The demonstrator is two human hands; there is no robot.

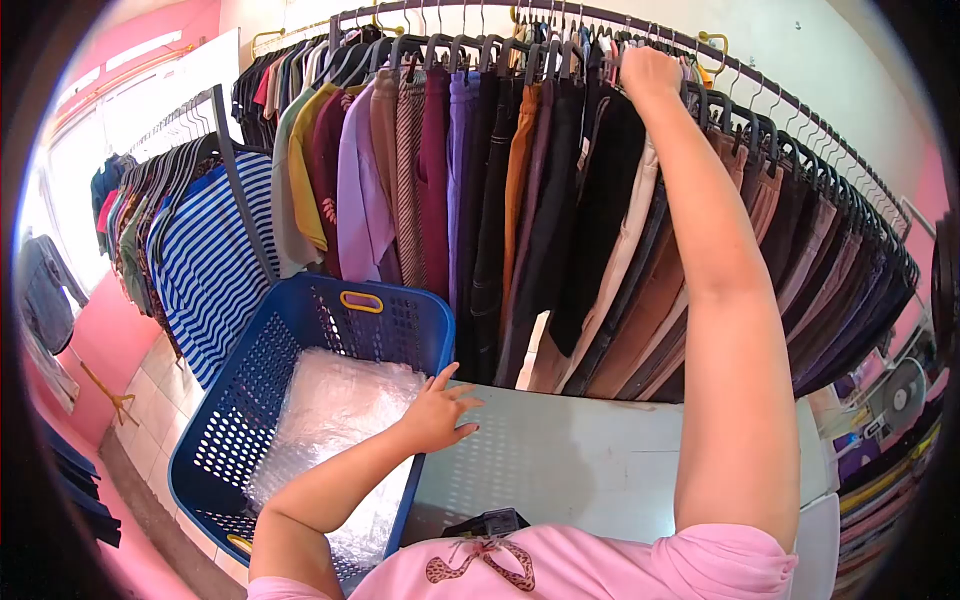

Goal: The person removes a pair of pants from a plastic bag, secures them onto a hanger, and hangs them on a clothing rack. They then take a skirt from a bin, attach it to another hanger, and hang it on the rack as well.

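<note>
The left hand (pixel 440 405) rests with fingers spread and released on the basket (pixel 300 330) rim, gripping nothing. Just left of those fingers, clear plastic bags (pixel 335 420) lie inside the basket; to their right is a white table (pixel 580 460). Farther off, the right hand (pixel 648 72) is raised to the rail (pixel 800 105), fingers clenched around a hanger top among dark trousers (pixel 600 200).
</note>
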